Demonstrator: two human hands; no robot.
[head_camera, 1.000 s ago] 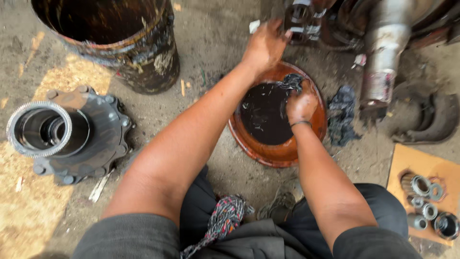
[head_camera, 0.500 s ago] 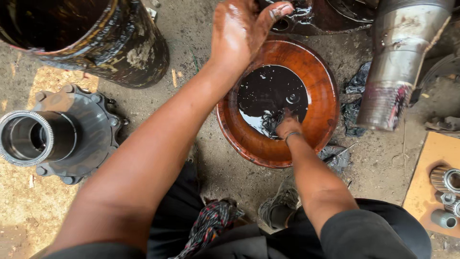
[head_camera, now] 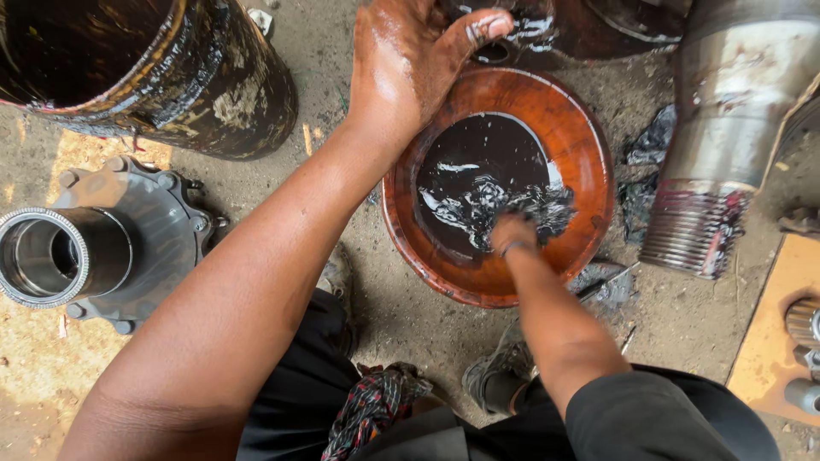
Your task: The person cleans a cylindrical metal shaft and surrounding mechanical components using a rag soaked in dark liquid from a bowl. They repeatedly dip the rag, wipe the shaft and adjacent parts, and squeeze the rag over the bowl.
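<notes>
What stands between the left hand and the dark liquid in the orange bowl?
Nothing visible does. The left hand hovers over the far rim of the orange bowl, with open air down to the dark liquid. The right hand is already dipped in it.

Bare dirt floor [head_camera: 359, 282] — gritty, oil-stained, lit by daylight. Sawdust patch [head_camera: 34, 376] at lower left; orange board [head_camera: 777, 341] at right edge.

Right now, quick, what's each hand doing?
Left hand: open, oily, holding nothing, above the bowl rim.
Right hand: down in the dark liquid; grip cannot be told.
</notes>
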